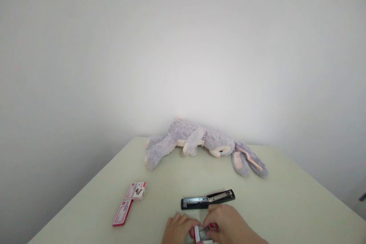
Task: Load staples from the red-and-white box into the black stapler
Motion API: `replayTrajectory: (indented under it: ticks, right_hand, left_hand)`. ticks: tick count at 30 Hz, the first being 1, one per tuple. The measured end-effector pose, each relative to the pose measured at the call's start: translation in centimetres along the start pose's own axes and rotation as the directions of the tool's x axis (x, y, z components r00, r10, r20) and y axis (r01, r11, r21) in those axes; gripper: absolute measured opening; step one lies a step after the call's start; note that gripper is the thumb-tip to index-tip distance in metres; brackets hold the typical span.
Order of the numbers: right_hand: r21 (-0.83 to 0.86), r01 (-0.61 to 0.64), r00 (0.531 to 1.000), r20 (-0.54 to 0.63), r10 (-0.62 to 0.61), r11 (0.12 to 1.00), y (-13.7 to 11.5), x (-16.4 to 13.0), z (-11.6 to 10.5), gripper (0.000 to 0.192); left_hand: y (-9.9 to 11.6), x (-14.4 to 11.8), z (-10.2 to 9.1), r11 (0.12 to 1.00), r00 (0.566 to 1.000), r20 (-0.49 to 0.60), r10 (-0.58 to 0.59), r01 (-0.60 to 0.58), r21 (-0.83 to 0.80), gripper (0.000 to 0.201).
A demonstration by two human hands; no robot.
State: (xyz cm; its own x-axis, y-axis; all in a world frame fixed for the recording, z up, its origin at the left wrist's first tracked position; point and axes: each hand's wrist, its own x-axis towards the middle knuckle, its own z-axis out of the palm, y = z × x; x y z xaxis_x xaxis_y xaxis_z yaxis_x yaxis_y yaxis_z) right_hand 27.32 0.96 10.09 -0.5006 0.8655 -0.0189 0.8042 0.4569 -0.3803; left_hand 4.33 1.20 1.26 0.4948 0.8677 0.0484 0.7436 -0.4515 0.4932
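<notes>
2 hands meet at the bottom centre of the frame: your left hand (pixel 177 228) and your right hand (pixel 228 223) are both closed around 1 small red-and-white box (pixel 200 233), fingers pinching it from either side, just above the lower edge of the picture. Directly above them, near the right hand's knuckles, lies 1 black stapler (pixel 208 199), opened out flat with its metal channel facing up and running left to right. At lower left you have 2 more red-and-white items: 1 small box (pixel 137 190) and 1 flat red-edged sleeve (pixel 122 212), touching end to end in a slanted line. Both carry printed labels, but the writing is too small to read, and no brand can be made out on the stapler either. At centre frame, along the far edge of the table (pixel 286 206), 1 grey plush rabbit (pixel 200 143) lies on its side, ears trailing toward the right. The pale green tabletop is bare to the right of the stapler and between the stapler and the rabbit; its left edge runs diagonally just beyond the sleeve, and a plain white wall (pixel 183 45) fills the upper frame.
</notes>
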Motion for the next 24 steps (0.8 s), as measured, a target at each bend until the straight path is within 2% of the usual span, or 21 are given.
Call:
replayTrajectory:
  ticks: [5, 10, 17, 24]
  right_hand:
    - [-0.024, 0.069, 0.996, 0.055, -0.068, 0.997, -0.4, 0.9, -0.2, 0.011]
    - [-0.012, 0.090, 0.995, 0.055, -0.089, 0.996, -1.0, 1.2, -0.3, 0.018]
    - [0.054, 0.022, 0.997, 0.074, -0.026, 0.998, -0.1, 0.6, -0.2, 0.019]
    - [0.191, -0.097, 0.988, 0.139, 0.071, 0.977, -0.6, 1.0, 0.4, 0.015]
  left_hand:
    - [1.0, -0.2, -0.9, 0.999, 0.999, 0.042, -0.032, 0.033, -0.024, 0.053]
    - [1.5, 0.0, -1.5, 0.998, 0.995, 0.077, -0.062, 0.064, -0.023, 0.053]
    - [2.0, -0.2, -2.2, 0.995, 0.993, 0.095, -0.070, 0.077, -0.065, 0.053]
    - [2.5, -0.2, -2.8, 0.994, 0.988, 0.135, -0.073, 0.083, -0.070, 0.052]
